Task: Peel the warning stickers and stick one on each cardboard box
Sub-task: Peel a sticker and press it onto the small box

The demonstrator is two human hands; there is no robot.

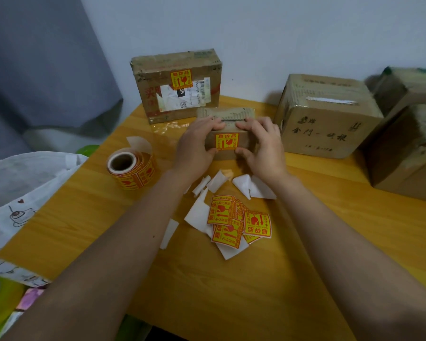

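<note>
A small cardboard box (228,114) stands mid-table with a yellow-and-red warning sticker (227,141) on its near face. My left hand (194,146) grips the box's left side, and my right hand (261,146) grips its right side, thumbs at the sticker's lower corners. Behind it, a flat cardboard box (175,70) leans against the wall, a warning sticker (180,79) on its front. Several loose stickers (234,220) lie between my forearms among white backing scraps (253,187). A sticker roll (133,168) sits to the left.
A larger cardboard box (327,119) with black writing stands to the right, with more boxes (408,153) stacked behind it at the table's right edge. A white printed cloth (22,193) covers the area left of the yellow wooden table (231,291).
</note>
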